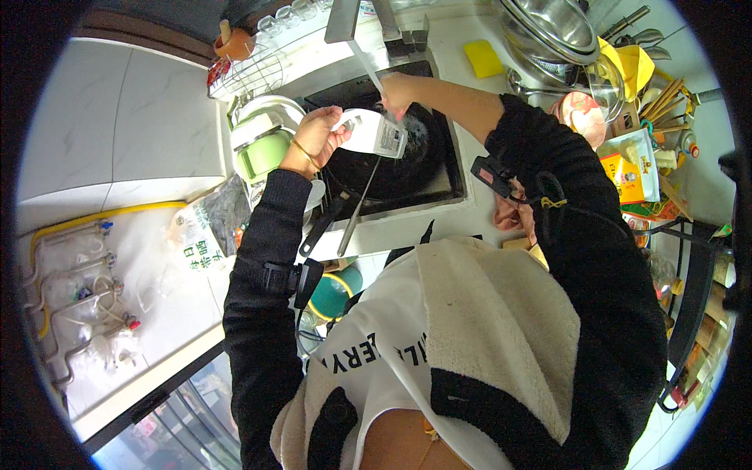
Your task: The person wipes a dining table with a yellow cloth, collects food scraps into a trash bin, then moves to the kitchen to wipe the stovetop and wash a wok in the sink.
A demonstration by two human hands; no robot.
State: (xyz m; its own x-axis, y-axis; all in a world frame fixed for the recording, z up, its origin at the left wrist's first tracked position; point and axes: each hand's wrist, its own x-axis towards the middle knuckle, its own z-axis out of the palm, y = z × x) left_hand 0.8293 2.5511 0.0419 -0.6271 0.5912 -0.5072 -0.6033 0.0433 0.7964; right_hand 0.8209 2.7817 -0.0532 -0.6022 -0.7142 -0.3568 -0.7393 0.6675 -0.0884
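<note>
My left hand [320,138] grips the handle of a white plastic jug or bottle [370,135], tilted over a black wok [423,170] in the dark sink [455,170]. My right hand [398,94] is just beyond the jug, under the metal faucet [343,23] and its stream of water; its fingers point down, and whether they hold anything cannot be told. Wet, whitish water shows in the wok. A thin metal utensil [352,226] leans across the wok's near side, beside the wok's black handle [323,226].
Left of the sink stand a green and white container [258,153] and a wire rack [249,73]. On the right are a yellow cloth [483,59], steel bowls [558,29], a ladle [517,82] and food packets [628,176]. A green bucket [335,292] stands below the counter.
</note>
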